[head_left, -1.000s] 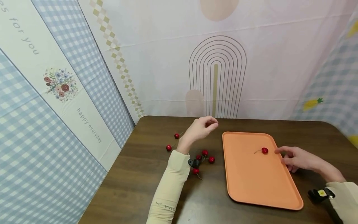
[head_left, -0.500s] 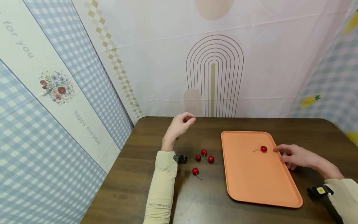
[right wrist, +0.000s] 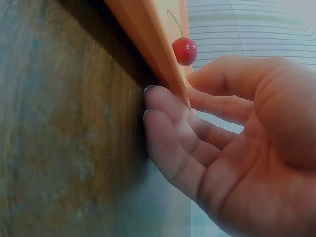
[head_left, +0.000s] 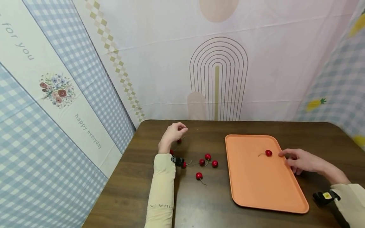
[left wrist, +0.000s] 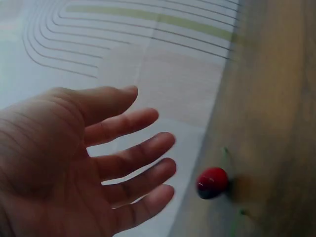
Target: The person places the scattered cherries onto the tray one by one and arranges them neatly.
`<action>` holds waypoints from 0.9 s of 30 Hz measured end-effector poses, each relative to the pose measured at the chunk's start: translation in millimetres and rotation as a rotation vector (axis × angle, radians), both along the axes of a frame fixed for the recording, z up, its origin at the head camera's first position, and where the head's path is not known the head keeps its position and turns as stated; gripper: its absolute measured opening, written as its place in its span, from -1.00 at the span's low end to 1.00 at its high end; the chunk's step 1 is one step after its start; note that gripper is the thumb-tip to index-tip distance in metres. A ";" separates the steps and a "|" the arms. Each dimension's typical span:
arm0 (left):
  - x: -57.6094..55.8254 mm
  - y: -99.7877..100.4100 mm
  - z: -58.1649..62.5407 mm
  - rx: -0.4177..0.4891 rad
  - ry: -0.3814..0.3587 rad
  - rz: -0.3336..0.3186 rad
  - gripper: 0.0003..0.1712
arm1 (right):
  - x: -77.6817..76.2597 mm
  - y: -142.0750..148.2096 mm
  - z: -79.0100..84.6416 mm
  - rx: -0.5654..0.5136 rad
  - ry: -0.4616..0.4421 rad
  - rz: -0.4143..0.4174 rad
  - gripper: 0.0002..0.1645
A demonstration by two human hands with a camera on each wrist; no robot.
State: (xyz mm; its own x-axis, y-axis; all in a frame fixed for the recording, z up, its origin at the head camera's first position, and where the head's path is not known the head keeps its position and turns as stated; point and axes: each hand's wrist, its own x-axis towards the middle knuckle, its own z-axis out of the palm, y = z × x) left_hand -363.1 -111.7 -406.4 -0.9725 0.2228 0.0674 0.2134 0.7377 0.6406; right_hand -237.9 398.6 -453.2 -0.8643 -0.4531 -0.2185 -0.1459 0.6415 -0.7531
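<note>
Cherries [head_left: 208, 156] lie mid-frame, 1 on the tray [head_left: 260, 183] at right; left hand [head_left: 171, 134] hovers, fingers loosely parted, holding none; right hand [head_left: 305, 161] curls its fingers on the tray's rim, probably to steady it

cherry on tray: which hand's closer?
Right. The right hand is at the right rim of the tray, beside the cherry; the left hand is over the table, well left of the tray.
</note>
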 end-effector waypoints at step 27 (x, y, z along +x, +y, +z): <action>6.2 -9.0 -14.4 -0.263 -0.287 0.100 -0.82 | -2.4 3.4 -3.1 -0.014 -0.006 0.008 -0.53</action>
